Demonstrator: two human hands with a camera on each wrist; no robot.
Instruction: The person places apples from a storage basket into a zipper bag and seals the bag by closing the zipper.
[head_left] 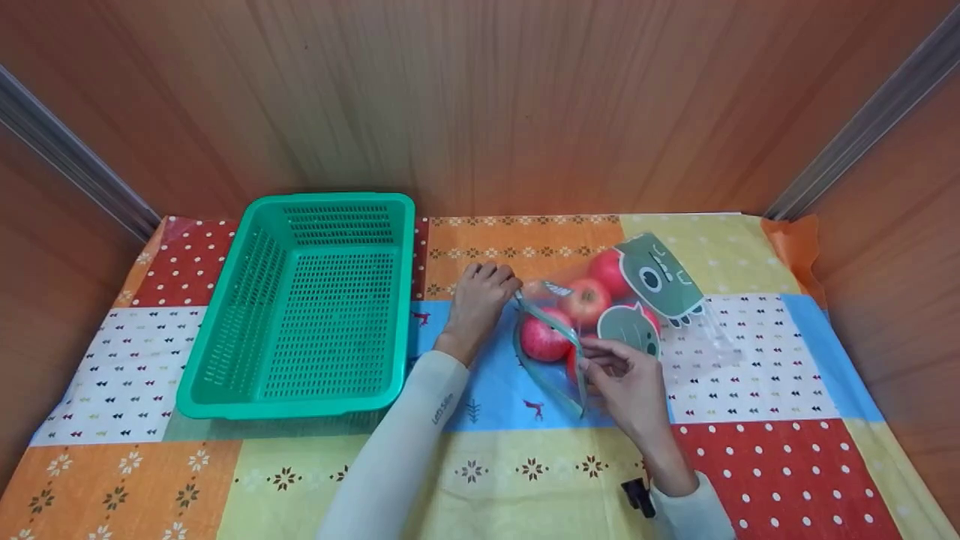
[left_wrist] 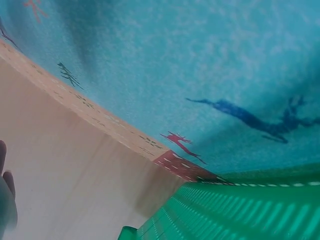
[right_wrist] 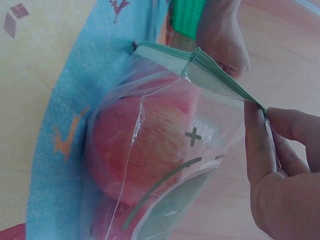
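A clear zip bag with green cartoon prints lies on the cloth, its green-edged mouth parted and facing left. Several red apples are inside it. My left hand pinches the far corner of the mouth, its fingertips partly hidden in the head view. With thumb and fingers, my right hand pinches the near upper edge of the mouth; the right wrist view shows this grip, with an apple close behind the plastic. Only a sliver of the left hand shows in the left wrist view.
A green perforated basket stands left of the left forearm, with nothing in it. Patchwork cloth covers the table. Wooden panels wall in the back and both sides.
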